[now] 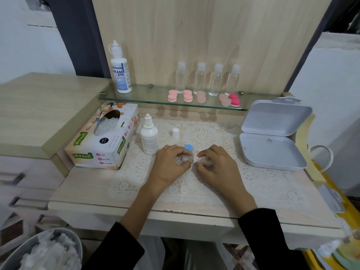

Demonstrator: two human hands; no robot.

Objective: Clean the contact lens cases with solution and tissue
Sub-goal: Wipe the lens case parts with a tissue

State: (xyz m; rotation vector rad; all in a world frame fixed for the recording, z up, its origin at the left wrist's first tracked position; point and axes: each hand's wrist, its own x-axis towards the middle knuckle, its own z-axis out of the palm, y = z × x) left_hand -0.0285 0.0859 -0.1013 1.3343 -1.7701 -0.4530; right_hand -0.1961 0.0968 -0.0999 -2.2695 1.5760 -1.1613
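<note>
At ten o'clock from the hands, a tissue box [103, 137] is kept within reach for wiping; next to it a bottle [149, 135] is stood uncapped, its cap [175, 132] set down at twelve o'clock. A clear case [185, 158] is gripped low over the mat [206, 133], one end in the curled fingers of the left hand [171, 162], the other in the right hand [214, 162], seemingly to steady it for cleaning. A blue lid [188, 147] is parked just behind, at twelve. At two o'clock an open box [272, 133] is left.
</note>
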